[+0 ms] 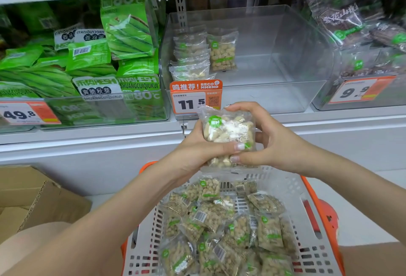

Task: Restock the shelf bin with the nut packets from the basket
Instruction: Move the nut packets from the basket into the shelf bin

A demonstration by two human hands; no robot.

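I gripped a small stack of peanut packets (pixel 228 135) between my left hand (pixel 197 150) and right hand (pixel 270 143), above the basket (pixel 285 183); light, slippery film, best squeezed by the edges.

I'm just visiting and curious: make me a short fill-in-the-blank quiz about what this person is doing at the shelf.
1. Both hands, the left hand and the right hand, hold a stack of nut ____.
2. The clear shelf bin carries a price tag that reads ____.
3. More nut packets lie in the white basket with the ____ rim.
4. In the bin, the nut packets already stocked stand at its ____ side.

Missing words: packets; 11.5; orange; left
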